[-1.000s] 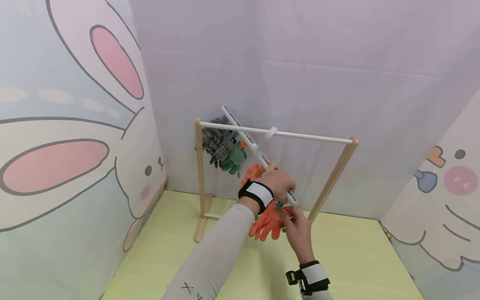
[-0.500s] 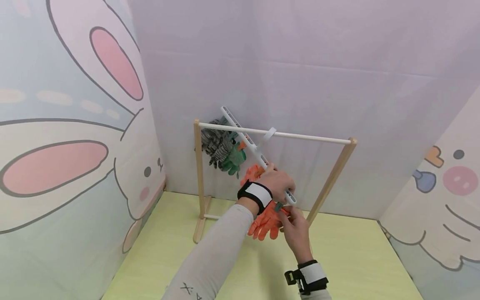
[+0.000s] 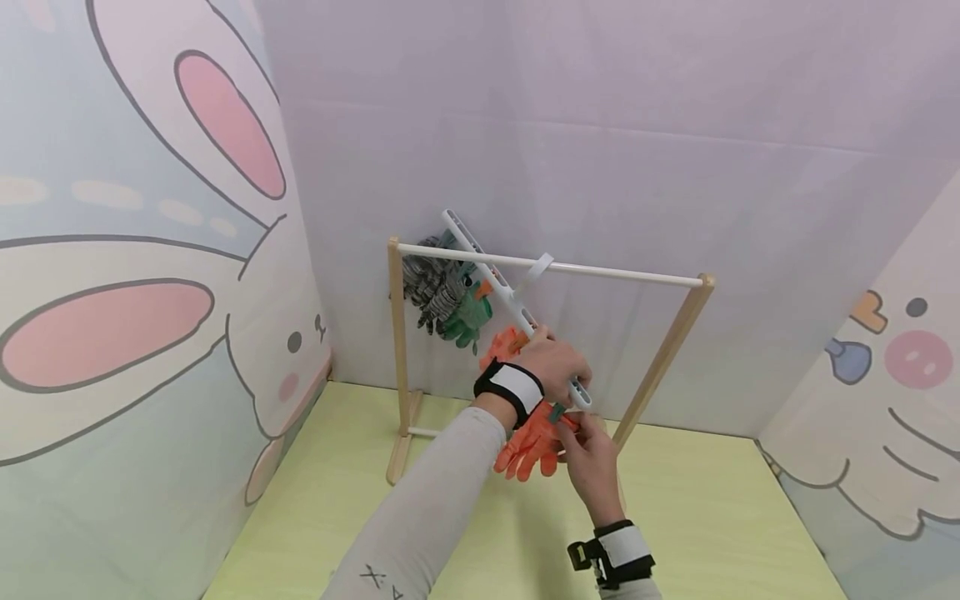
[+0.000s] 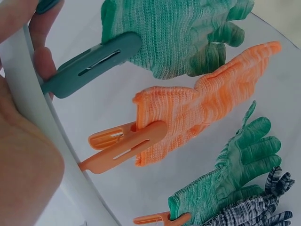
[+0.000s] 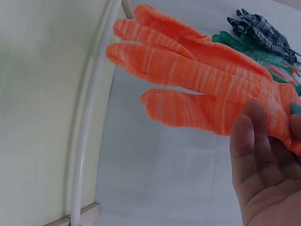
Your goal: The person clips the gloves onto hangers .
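Note:
A white clip hanger [image 3: 495,279] hangs slanted from the rack's top rail. My left hand [image 3: 553,367] grips its near end from above. Below that end hangs an orange knitted glove [image 3: 528,450], beside a dark teal clip [image 3: 557,413]. My right hand [image 3: 592,467] pinches this glove near its cuff; the thumb [image 5: 296,125] lies close to the clip in the right wrist view. Farther along the hanger, the left wrist view shows a green glove [image 4: 169,37] in a teal clip [image 4: 99,63], another orange glove [image 4: 183,108] in an orange clip [image 4: 127,148], and a second green glove [image 4: 244,150].
The rack has wooden posts [image 3: 667,358] and a white top rail [image 3: 622,272]. Black-and-grey gloves [image 3: 431,287] hang at the hanger's far end. Underneath is a pale yellow table [image 3: 697,500], with a lilac cloth wall behind and cartoon-printed walls at both sides.
The right hand shifts very slightly left at the orange glove's cuff. The left hand keeps its grip on the hanger, and the other gloves hang as before.

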Demonstrator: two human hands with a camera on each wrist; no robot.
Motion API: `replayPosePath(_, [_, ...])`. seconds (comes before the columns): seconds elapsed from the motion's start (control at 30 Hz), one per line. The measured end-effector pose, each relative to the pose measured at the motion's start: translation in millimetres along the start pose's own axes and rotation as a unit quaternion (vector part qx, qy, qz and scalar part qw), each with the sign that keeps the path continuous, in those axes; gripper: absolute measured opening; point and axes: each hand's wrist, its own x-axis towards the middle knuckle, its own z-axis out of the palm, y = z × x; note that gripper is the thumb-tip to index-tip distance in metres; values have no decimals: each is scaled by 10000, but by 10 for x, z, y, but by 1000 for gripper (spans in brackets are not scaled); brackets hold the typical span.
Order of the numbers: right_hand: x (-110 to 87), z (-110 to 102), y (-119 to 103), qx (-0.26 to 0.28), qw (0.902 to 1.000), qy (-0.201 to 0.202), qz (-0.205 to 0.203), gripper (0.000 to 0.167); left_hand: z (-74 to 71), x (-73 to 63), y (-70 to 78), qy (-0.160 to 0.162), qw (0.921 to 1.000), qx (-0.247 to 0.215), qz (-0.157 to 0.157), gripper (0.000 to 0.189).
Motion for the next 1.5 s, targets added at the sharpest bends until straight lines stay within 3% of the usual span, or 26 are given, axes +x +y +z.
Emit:
replayPosePath(0.37, [-26, -1, -11, 113, 9999, -37, 114, 17, 39, 12, -4, -93, 9998, 163, -115, 13])
replayPosePath(0.7, [-107, -23, 95, 142, 9996, 186, 165, 15, 25, -25, -11, -56, 10000, 18, 58, 16])
replayPosePath(0.93, [-256, -81, 213, 31, 9979, 216, 615, 14, 127, -28, 6, 293, 9994, 95, 187, 18])
replayPosePath(1.07, [-294, -124, 247, 80, 9973, 153, 713, 17, 182, -46, -14, 555, 9975, 148, 410, 19])
replayPosePath(1.2, [-316, -181, 266, 124, 9966, 104, 811, 18, 210, -95, -47, 898, 9941, 313, 521, 38])
replayPosePath(1.3, [-376, -222, 320, 171, 9956, 136, 910, 17, 287, -144, -3, 1185, 9907, 560, 369, 72])
replayPosePath(1.4, [-479, -255, 421, 67, 9932, 203, 1144, 15, 510, -231, 90, 1642, 9827, 814, 254, 104])
replayPosePath(1.5, [-609, -287, 539, -110, 9899, 215, 1394, 15, 867, -432, 187, 2174, 9730, 737, 218, 119])
